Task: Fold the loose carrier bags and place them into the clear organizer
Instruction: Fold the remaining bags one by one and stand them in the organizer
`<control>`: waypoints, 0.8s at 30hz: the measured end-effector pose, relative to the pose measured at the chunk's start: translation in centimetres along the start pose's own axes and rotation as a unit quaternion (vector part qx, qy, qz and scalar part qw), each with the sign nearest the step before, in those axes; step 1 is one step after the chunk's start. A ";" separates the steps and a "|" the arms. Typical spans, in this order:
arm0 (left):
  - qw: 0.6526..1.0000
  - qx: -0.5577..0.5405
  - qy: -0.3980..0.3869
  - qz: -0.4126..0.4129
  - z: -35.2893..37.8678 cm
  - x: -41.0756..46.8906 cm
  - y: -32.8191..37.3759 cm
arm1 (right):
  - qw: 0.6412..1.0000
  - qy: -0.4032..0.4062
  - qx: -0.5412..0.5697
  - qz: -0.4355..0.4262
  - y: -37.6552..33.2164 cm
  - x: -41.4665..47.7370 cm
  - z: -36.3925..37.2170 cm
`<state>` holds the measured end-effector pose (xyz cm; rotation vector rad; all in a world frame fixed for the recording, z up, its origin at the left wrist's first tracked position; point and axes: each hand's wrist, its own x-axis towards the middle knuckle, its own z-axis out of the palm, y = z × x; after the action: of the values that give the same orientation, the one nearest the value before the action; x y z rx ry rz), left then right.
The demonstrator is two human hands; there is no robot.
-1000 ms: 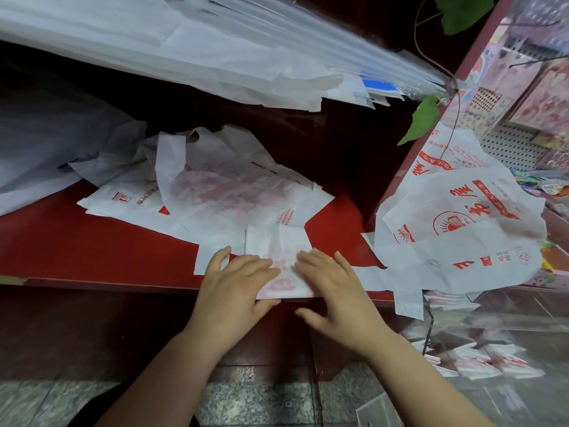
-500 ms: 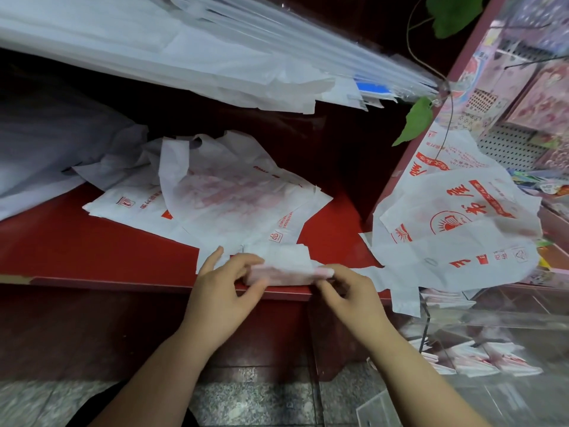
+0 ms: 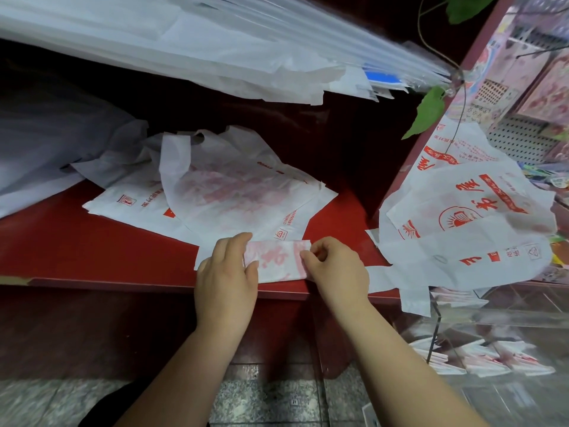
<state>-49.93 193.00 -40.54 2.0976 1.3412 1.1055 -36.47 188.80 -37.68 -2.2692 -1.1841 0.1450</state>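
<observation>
A small folded white carrier bag [image 3: 275, 260] with faded red print lies at the front edge of the red shelf [image 3: 77, 248]. My left hand [image 3: 226, 272] holds its left end, thumb on top. My right hand [image 3: 337, 269] pinches its right end with curled fingers. Behind it lies a flat pile of loose white bags [image 3: 228, 192] with red print. More loose bags [image 3: 468, 229] hang over the shelf's right side. The clear organizer [image 3: 492, 340] stands lower right, with several folded bags [image 3: 508, 362] inside.
A thick stack of white and clear plastic sheets [image 3: 215, 41] overhangs the shelf from above. A crumpled white bag [image 3: 46, 140] sits at the left. Green leaves [image 3: 428, 112] hang at the right post. Grey tiled floor [image 3: 271, 399] lies below.
Both hands went from pressing flat on the bag to lifting its near edge and folding it over into a narrower packet, which they now hold at both ends.
</observation>
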 end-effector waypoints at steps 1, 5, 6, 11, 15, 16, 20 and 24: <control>0.999 0.026 0.013 0.028 0.3 0.0 -0.2 | 1.000 0.000 -0.021 -0.002 0.0 0.1 0.1; 0.986 0.097 0.050 0.129 0.9 0.3 -0.9 | 0.988 0.097 -0.095 -0.071 -0.4 0.0 0.5; 0.984 0.104 0.045 0.140 0.9 0.4 -1.1 | 0.974 0.143 -0.110 -0.140 -0.2 0.1 1.0; 0.984 0.098 0.035 0.143 0.8 0.6 -1.5 | 0.920 0.022 -0.121 -0.371 0.8 -0.3 1.7; 0.981 0.109 0.033 0.155 0.2 0.4 -1.6 | 0.917 -0.084 -0.167 -0.353 1.4 -1.0 1.3; 0.981 0.113 0.027 0.153 0.1 0.4 -1.7 | 0.911 -0.062 -0.185 -0.364 1.8 -1.1 1.4; 0.983 0.140 -0.015 0.115 -0.3 0.2 -1.9 | 0.911 0.001 -0.159 -0.380 2.9 -1.3 1.4; 0.987 0.122 -0.080 0.066 -0.5 0.0 -1.3 | 0.920 0.011 -0.121 -0.372 3.2 -1.8 0.8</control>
<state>-51.09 193.59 -41.11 2.4246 1.3330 0.8365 -35.58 186.31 -40.34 -1.8353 -2.0482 -0.3359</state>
